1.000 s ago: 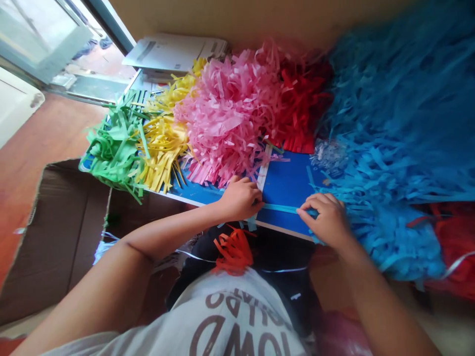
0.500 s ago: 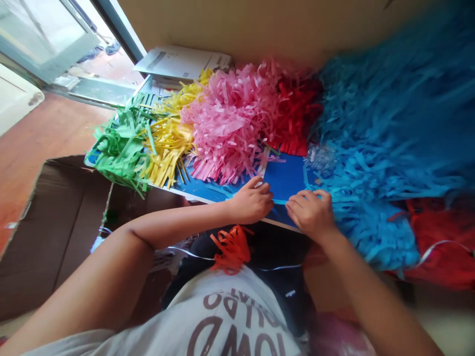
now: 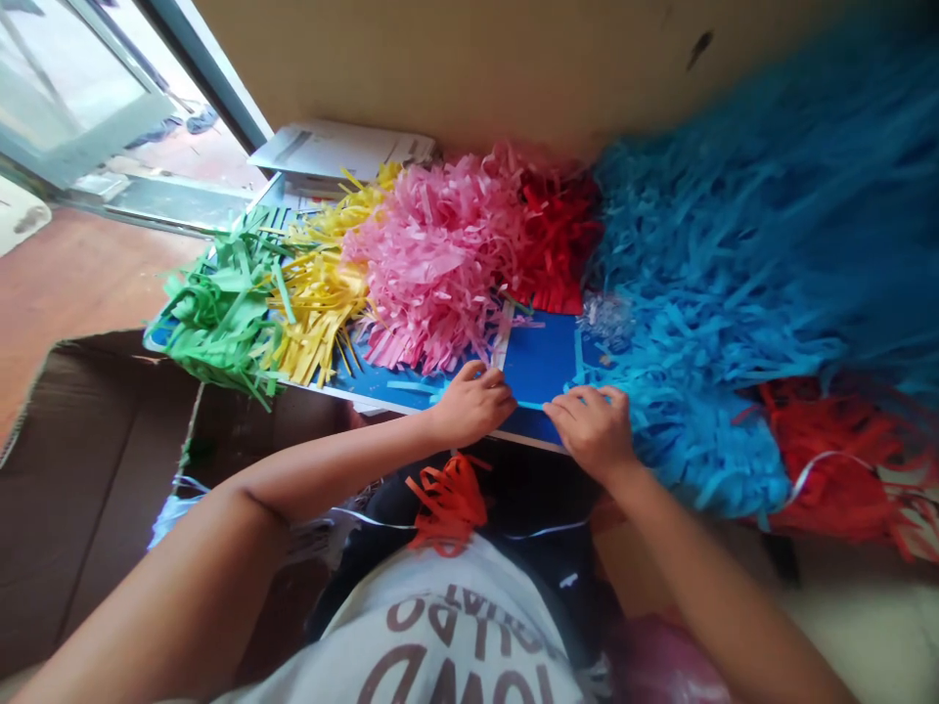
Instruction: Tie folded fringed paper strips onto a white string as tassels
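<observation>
A narrow light blue paper strip (image 3: 529, 405) runs taut between my two hands at the table's front edge. My left hand (image 3: 475, 403) is closed on it, fingers curled, with more blue strip trailing out to the left. At the other side my right hand (image 3: 593, 430) pinches the strip, close beside a big pile of light blue fringed paper (image 3: 704, 391). Beyond my hands, pink fringed paper (image 3: 440, 264) and red fringed paper (image 3: 554, 244) lie on the blue tabletop (image 3: 543, 354). An orange paper tassel (image 3: 446, 504) hangs on a white string at my lap.
Yellow (image 3: 323, 313) and green fringed paper (image 3: 224, 303) cover the table's left end, before a white box (image 3: 341, 147). An open cardboard box (image 3: 95, 469) stands at lower left. More red fringed paper (image 3: 836, 469) lies at right. A wall (image 3: 455, 68) rises behind.
The view has shifted slightly, moving the table and piles left and a little down in the picture. Both hands keep their hold on the blue strip, almost in the same place.
</observation>
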Demonstrator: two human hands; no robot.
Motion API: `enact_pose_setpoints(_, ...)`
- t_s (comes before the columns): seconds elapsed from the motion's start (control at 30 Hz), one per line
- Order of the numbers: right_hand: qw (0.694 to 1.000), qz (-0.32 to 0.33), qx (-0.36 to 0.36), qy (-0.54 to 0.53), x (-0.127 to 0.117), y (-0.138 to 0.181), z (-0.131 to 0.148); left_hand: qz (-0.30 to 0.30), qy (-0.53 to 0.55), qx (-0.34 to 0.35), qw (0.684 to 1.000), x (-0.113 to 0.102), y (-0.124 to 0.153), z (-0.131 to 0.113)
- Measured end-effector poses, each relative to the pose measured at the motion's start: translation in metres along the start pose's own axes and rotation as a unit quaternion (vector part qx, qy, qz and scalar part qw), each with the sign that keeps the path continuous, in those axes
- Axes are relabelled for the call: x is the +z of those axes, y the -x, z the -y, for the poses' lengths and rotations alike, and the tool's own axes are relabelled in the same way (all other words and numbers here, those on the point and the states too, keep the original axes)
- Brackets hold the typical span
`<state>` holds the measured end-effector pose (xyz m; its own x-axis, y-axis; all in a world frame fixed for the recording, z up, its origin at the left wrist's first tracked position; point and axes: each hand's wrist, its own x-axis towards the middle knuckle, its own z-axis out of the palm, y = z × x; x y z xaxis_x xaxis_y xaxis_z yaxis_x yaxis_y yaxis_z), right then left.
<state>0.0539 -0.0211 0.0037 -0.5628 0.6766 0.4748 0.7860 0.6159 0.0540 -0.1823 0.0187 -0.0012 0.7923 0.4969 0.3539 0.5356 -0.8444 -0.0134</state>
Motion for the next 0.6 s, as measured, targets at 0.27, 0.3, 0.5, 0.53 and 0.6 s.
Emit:
enact_pose_setpoints(0.27,0.977,0.012,0.109,-0.183,0.008,0.019,-0.026,0.043,0.183,-0.077,0.979,0.005,0.019,0.018)
enact_pose_setpoints(0.3,0.972,0.015,0.122,-0.200,0.010,0.019,-0.028,0.049,0.212,-0.093,0.972,0.005,0.019,0.019)
enact_pose_setpoints(0.5,0.958,0.033,0.150,-0.243,0.010,0.018,-0.031,0.044,0.298,-0.128,0.945,0.002,0.015,0.025)
enact_pose_setpoints(0.53,0.957,0.036,0.152,-0.243,0.009,0.018,-0.031,0.045,0.296,-0.129,0.945,0.001,0.015,0.025)
enact_pose_setpoints(0.6,0.957,0.041,0.158,-0.240,0.007,0.017,-0.031,0.052,0.282,-0.133,0.949,-0.001,0.015,0.024)
